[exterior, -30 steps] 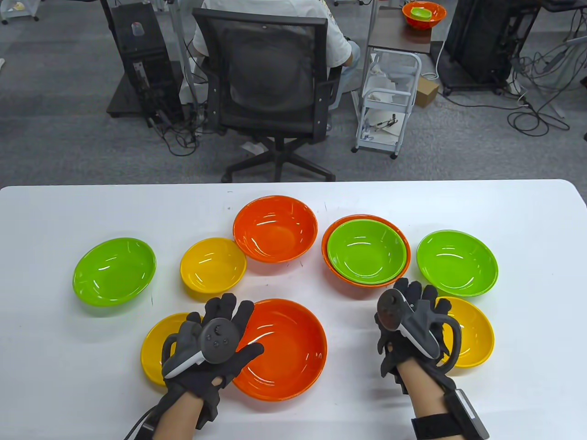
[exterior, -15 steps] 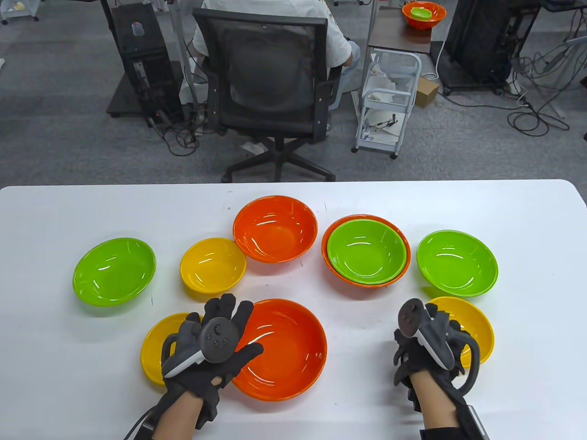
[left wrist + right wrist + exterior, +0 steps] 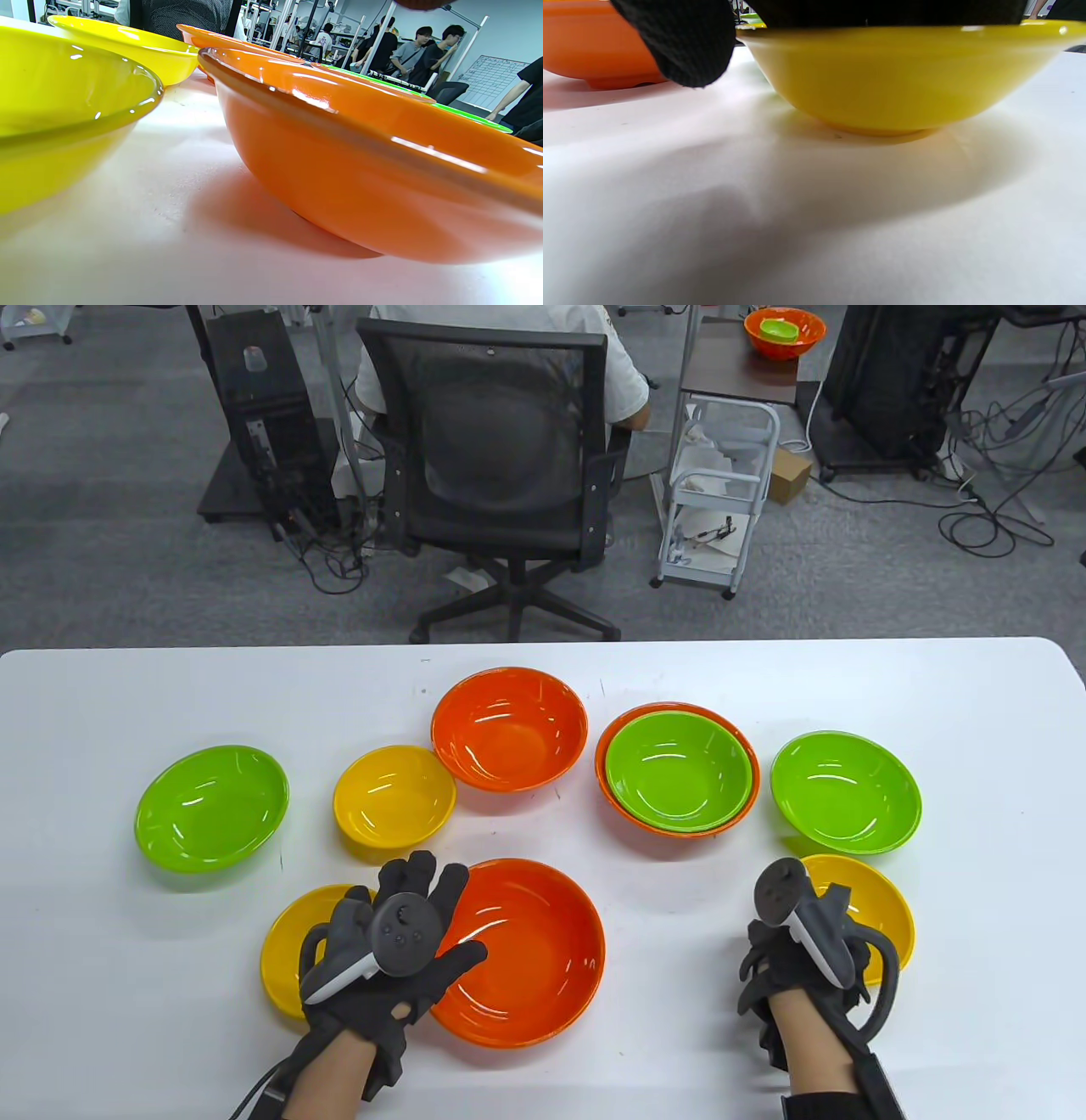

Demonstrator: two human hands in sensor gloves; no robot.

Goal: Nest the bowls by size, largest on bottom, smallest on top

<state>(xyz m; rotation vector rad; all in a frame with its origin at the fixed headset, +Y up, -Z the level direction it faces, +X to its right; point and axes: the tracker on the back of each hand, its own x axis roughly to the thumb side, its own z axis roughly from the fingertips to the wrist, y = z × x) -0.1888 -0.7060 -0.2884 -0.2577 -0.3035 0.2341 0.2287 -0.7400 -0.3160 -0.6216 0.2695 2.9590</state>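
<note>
Right hand now grips a yellow bowl; left hand stays spread; three orange, three green, three yellow bowls

Our gloved right hand has drawn back from the orange bowl holding the green bowl and swung right and toward the near edge of the white bench, and it now sits at the left rim of the small glossy yellow bowl on the right. In the right wrist view its fingers lie across the top of that yellow bowl, with one black fingertip hanging down beside the bowl's outer wall. Behind the bench, the seated person in the white shirt has shifted an arm slightly.
</note>
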